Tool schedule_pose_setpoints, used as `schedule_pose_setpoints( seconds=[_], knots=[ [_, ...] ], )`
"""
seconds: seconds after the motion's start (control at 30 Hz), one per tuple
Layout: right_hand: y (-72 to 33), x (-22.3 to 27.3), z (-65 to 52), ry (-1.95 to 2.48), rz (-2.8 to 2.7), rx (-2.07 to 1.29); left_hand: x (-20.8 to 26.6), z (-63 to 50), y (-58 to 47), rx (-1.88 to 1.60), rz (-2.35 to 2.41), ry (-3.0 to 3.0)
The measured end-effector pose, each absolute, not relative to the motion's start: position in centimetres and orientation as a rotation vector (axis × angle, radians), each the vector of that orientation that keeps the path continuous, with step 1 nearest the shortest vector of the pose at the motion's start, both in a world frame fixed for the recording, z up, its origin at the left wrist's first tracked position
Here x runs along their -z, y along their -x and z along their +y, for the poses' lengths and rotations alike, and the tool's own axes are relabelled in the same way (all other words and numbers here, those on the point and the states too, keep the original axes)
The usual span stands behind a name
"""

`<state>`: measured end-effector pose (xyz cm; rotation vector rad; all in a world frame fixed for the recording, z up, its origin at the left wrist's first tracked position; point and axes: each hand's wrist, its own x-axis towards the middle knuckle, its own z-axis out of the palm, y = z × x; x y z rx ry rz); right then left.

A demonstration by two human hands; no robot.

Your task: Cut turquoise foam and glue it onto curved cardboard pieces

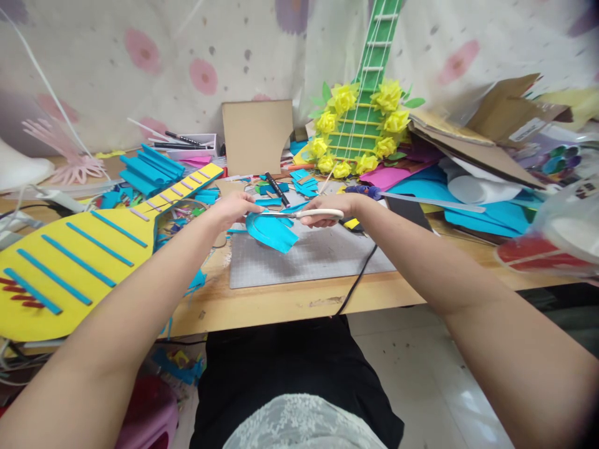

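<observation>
My left hand pinches the upper left edge of a blue sheet of paper, which hangs in a curve above the grey cutting mat. In my right hand is a pair of scissors with pale handles, my fingers wrapped round them. Their blades point left along the top of the paper, close to my left fingertips. Whether the blades are open or closed on the paper I cannot make out. A black marker lies just beyond, among blue scraps.
At left lies a yellow guitar-shaped piece with blue strips. A green stringed piece with yellow flowers stands behind. Cardboard leans at the back; blue paper and a plastic tub are right. A black cable crosses the mat.
</observation>
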<state>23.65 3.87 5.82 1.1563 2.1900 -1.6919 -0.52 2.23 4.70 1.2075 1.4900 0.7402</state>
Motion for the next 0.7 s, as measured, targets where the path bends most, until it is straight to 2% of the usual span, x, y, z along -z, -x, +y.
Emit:
schedule_pose_setpoints(
  seconds=[0.7],
  knots=[
    [-23.92,-5.33,4.12,-1.14,2.197,1.709,-4.35,2.42,0.97,-0.664,1.425,-1.222]
  ],
)
